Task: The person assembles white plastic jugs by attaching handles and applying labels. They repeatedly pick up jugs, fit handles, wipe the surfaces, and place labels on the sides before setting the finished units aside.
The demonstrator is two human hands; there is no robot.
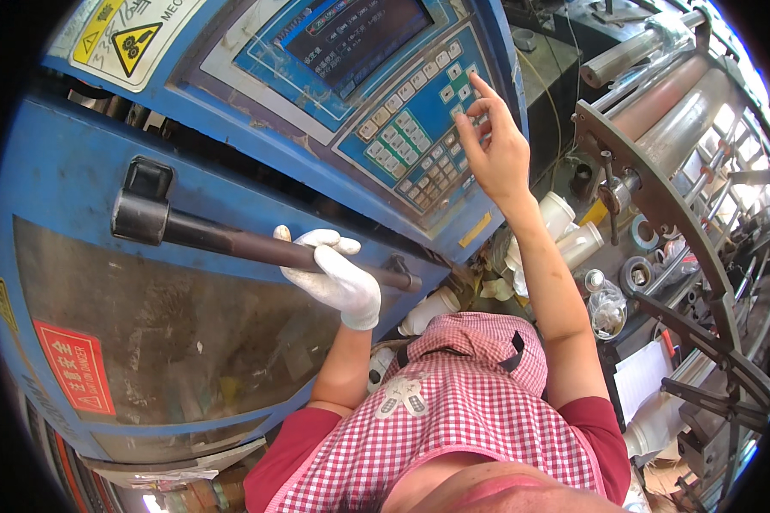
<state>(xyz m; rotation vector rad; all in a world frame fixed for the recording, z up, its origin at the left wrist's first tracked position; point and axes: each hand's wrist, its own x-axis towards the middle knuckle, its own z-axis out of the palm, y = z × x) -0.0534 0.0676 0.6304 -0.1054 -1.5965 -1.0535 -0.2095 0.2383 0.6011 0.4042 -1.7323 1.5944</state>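
**Black door handle gripped, keypad under bare fingers**

The black door handle [231, 244] runs across the blue machine door [68, 222], above its grimy window [171, 342]. The left hand [334, 275], in a white glove, is clenched around the bar near its right end. The right hand [492, 141] is bare and holds nothing; its fingers are loosely spread, fingertips at the keypad [415, 141] of the control panel, below the dark screen [351, 34]. White plastic bottles [565, 227] lie beside the machine, near metal rollers [676, 103].
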